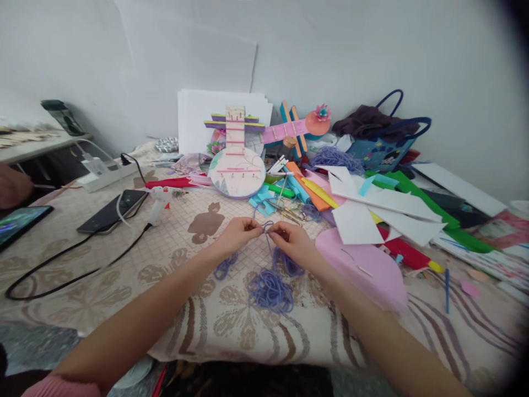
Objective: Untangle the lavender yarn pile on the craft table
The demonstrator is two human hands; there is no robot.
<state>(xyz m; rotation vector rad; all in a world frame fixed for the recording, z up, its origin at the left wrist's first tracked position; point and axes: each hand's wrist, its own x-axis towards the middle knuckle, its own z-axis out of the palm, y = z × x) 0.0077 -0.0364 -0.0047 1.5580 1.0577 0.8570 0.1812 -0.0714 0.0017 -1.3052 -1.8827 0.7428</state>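
My left hand (243, 230) and my right hand (288, 236) meet over the middle of the table, fingertips pinched. Between them runs a strand of purple yarn (268, 225), which forms a small loop. Both hands are closed on this yarn. A loose heap of the same yarn (270, 291) lies on the patterned cloth below, with a smaller tangle (226, 267) under my left hand and another (288, 262) under my right wrist. To the right of my right hand lies a pink foam sheet (363, 270), partly behind my forearm.
A glue gun (159, 203) with a black cord and a dark phone (112, 211) lie on the left. Round decorated crafts (237, 172) lean at the back. White board scraps (357, 223), coloured paper and a blue bag (384, 151) crowd the right. Someone's hand (14, 187) shows at far left.
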